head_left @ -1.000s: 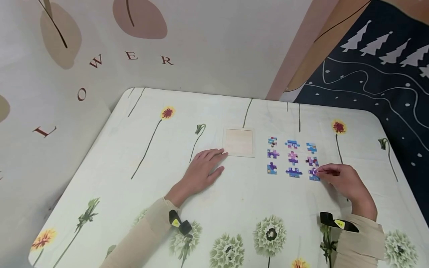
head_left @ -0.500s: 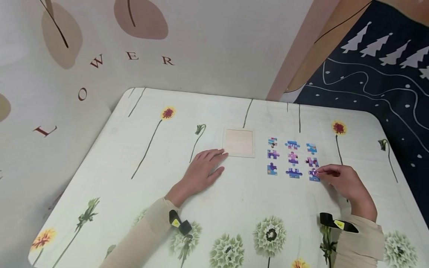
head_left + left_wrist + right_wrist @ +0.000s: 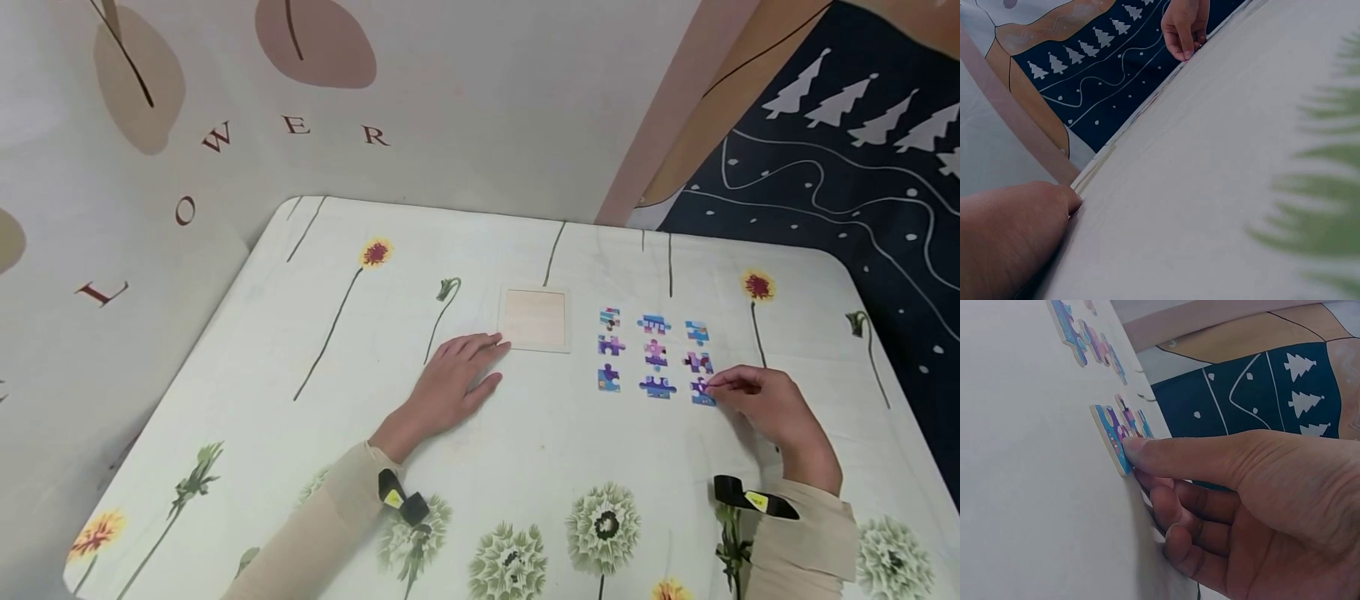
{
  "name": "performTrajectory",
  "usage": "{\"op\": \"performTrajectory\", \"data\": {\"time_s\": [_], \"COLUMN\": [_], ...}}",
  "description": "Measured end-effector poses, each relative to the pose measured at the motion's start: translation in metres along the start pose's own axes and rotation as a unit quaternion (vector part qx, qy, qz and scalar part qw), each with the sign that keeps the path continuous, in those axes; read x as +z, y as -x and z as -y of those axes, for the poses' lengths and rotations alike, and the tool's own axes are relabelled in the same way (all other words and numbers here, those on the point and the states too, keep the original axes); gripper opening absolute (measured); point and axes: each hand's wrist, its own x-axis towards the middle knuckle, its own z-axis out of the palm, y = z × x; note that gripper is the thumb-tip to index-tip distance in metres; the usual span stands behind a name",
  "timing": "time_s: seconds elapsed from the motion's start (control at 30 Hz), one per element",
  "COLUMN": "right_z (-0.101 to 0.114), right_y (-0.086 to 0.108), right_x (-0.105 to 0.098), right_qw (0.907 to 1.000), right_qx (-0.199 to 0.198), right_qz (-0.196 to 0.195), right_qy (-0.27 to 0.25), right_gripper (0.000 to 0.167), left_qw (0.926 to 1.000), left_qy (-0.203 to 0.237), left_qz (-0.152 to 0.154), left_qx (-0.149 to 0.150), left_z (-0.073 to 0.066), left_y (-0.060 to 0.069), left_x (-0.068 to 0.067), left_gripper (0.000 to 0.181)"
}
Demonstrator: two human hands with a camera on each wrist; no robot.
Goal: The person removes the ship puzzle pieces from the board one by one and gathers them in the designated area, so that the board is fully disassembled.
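Several jigsaw pieces with blue, purple and pink print lie apart in rows on the table, right of a shallow wooden puzzle tray [image 3: 536, 320]. At the near right corner of these rows, my right hand [image 3: 772, 404] pinches the edge of a blue and purple puzzle piece [image 3: 1110, 434], thumb on its printed face. The other fingers curl below in the right wrist view, and the piece's far edge is hidden there. My left hand [image 3: 444, 382] lies flat with fingers extended, its fingertips at the tray's near left corner. The tray's recess shows bare wood.
A white cloth with printed flowers covers the table [image 3: 480, 517]. A middle-row piece [image 3: 657, 387] lies just left of the pinched one. Behind the table's far edge hangs a patterned backdrop [image 3: 480, 108], dark with white trees at the right.
Almost nothing moves. My right hand shifts very slightly, still at the same puzzle piece; my left hand stays in place by the tray.
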Motion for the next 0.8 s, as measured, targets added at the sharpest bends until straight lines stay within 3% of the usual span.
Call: {"op": "performTrajectory", "data": {"time_s": [0.8], "right_z": [-0.0003], "right_y": [-0.0008], "right_x": [-0.0002], "right_qw": [1.0], "right_qx": [-0.003], "right_qz": [-0.005], "right_qy": [-0.003], "right_gripper": [0.018], "left_qw": [1.0], "left_qy": [0.007], "left_qz": [0.002], "left_qx": [-0.003], "left_z": [-0.0004], "left_y": [-0.0001], "left_x": [-0.0003], "left_gripper": [0.048]}}
